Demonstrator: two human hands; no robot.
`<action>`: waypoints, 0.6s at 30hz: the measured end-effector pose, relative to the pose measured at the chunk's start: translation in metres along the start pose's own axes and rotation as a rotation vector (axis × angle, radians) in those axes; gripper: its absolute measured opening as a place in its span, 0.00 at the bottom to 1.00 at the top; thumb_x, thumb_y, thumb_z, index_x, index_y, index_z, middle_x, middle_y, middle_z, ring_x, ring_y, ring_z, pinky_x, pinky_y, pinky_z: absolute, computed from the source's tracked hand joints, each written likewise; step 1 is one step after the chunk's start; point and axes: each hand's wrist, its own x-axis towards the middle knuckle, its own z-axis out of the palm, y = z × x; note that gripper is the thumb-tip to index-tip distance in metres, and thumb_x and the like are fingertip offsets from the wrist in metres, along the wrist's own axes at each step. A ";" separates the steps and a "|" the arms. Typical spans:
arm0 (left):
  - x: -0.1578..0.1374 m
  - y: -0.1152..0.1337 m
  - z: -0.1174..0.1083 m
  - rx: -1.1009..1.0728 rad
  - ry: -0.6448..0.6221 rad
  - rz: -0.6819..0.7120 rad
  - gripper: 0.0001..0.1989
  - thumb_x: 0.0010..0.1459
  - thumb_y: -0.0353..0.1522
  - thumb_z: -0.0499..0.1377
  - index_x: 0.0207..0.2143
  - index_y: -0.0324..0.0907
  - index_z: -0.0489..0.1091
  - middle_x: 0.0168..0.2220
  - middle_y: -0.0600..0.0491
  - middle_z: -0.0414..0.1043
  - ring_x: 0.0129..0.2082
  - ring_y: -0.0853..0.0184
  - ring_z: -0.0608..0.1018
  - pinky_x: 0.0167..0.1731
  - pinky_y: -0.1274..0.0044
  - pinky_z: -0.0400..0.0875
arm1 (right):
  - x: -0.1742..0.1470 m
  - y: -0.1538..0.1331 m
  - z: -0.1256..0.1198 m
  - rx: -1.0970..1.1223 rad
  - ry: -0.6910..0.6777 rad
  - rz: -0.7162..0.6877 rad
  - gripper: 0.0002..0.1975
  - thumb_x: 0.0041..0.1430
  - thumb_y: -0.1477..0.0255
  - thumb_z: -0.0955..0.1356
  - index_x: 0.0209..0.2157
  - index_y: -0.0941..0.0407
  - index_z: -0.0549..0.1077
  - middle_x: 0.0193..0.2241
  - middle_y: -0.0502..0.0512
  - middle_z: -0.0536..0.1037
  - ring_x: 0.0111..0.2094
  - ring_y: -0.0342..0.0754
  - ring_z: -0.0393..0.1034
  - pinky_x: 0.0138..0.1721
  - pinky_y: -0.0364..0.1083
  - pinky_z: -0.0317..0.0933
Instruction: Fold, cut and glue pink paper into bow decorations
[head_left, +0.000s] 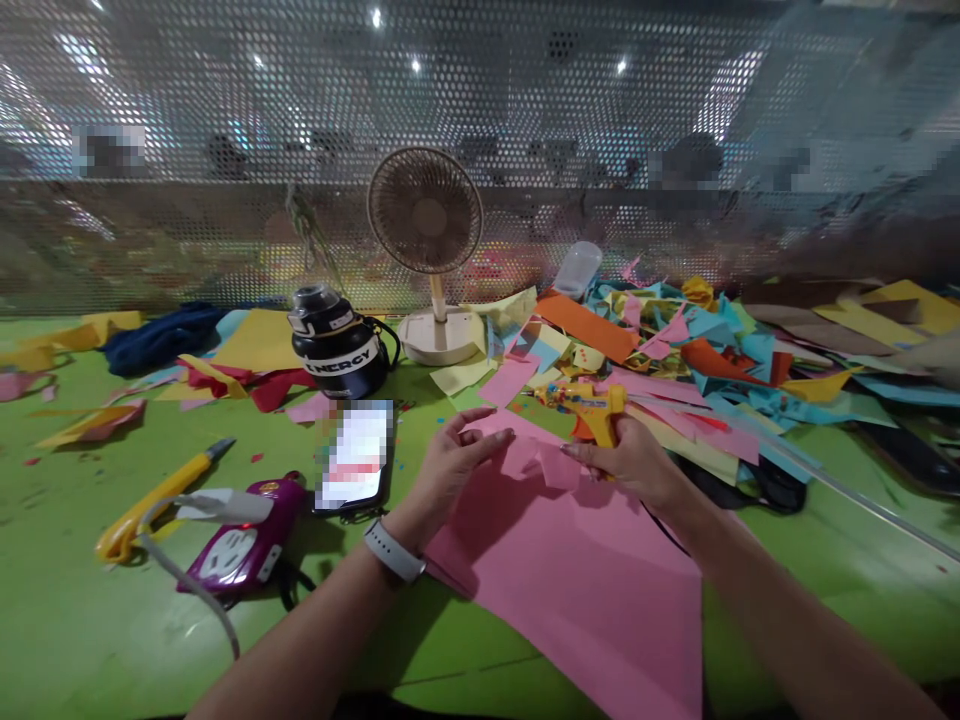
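Note:
My right hand [626,465] is wrapped round the handle of a yellow glue gun [592,402], whose nozzle points left. Below it lies a large pink sheet of paper [585,570], with a small folded pink piece [559,465] near its upper part. Over the sheet's upper left edge is my left hand [457,465], its fingers loosely curved and thumb apart from the index finger, with nothing visible between them. A white watch band circles the left wrist.
Left on the green table [67,620] are a phone [356,455], a purple power strip [247,540] with charger, and a yellow cutter [161,500]. Behind stand a black bottle [337,350] and a fan [439,335]. Paper scraps [660,330] pile up at right, beside a metal rod [862,490].

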 end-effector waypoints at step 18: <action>-0.004 0.000 0.006 -0.046 -0.026 -0.019 0.33 0.43 0.45 0.70 0.51 0.45 0.67 0.32 0.57 0.70 0.30 0.72 0.74 0.30 0.81 0.66 | 0.006 0.008 -0.006 0.009 -0.003 -0.036 0.21 0.36 0.61 0.77 0.25 0.57 0.67 0.16 0.45 0.69 0.16 0.39 0.60 0.17 0.41 0.56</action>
